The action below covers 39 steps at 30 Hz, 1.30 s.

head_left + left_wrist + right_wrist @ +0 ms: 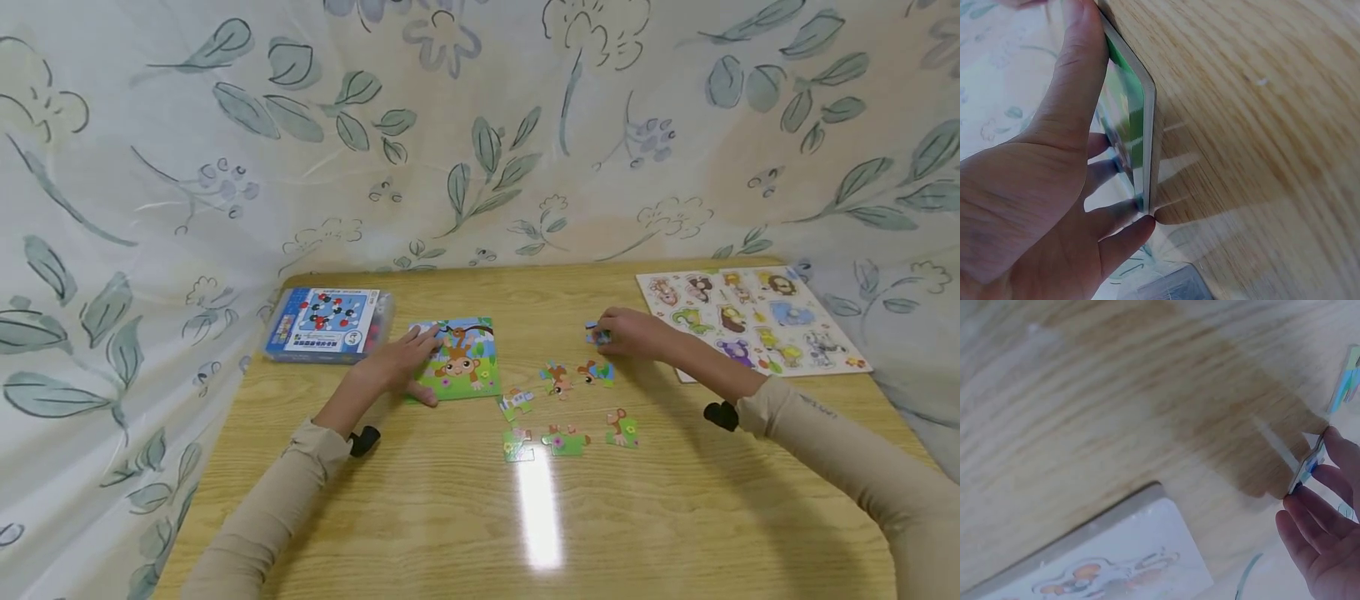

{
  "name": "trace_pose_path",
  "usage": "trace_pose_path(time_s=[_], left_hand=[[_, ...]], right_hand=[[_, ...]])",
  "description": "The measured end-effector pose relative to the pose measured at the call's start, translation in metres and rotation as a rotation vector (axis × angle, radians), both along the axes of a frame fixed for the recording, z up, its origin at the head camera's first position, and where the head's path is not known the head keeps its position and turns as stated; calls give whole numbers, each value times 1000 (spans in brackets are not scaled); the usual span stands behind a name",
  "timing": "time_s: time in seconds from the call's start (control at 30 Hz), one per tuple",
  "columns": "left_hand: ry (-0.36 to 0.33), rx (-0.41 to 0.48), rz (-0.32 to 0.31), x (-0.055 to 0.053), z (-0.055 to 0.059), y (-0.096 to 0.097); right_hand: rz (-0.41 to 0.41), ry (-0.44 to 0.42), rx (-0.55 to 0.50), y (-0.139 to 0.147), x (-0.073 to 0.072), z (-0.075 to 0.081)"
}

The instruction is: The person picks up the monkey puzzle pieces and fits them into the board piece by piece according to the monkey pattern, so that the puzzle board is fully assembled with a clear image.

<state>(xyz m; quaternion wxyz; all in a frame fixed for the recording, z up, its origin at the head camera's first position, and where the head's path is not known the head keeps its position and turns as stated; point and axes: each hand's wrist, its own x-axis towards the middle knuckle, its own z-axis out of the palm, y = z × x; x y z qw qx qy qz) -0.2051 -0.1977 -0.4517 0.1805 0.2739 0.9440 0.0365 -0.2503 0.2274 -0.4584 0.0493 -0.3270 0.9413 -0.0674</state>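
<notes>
My left hand (pixel 405 360) rests on the left side of a square monkey picture board (pixel 474 357), which lies flat on the table. Its fingers spread over the picture and its thumb lies at the near left corner; the left wrist view shows the board's thin edge (pixel 1150 137) beside the fingers. With thumb and fingertips, my right hand (pixel 633 333) pinches a small blue jigsaw piece (pixel 592 332), low over the wood. Nearest it are two monkey-face pieces (pixel 597 372) (pixel 557 379). Closer to me lie a house piece (pixel 516 403) and green-bottomed pieces (pixel 517 445) (pixel 566 442) (pixel 622 428).
A clear plastic case with a blue molecule-model label (pixel 330 321) stands at the back left. On the right, a white animal puzzle board (pixel 750 321) lies under the right forearm in the head view. A floral curtain (pixel 480 133) hangs behind the wooden table (pixel 420 517).
</notes>
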Motion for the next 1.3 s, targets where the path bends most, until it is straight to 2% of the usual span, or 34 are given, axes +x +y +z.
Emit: trace_pose_path(time_s=[0.27,0.5,0.7,0.87,1.1,1.3], left_hand=[[-1,-11,-4,0,2,2],[-6,0,2,1,2,3],[-8,5,2,1,3,4],[11,6,-4,1,3,2],[24,110,0,4,-9,-7],[15,220,-2,7,-18,-12]], right_hand=[[3,-44,54,-5,-4,6],[21,-41,79,-3,-8,5],[49,-48,61,-1,-10,6],[82,-13,45,0,-13,6],[105,25,20,-4,-15,4],[148,92,-68,-29,-10,7]])
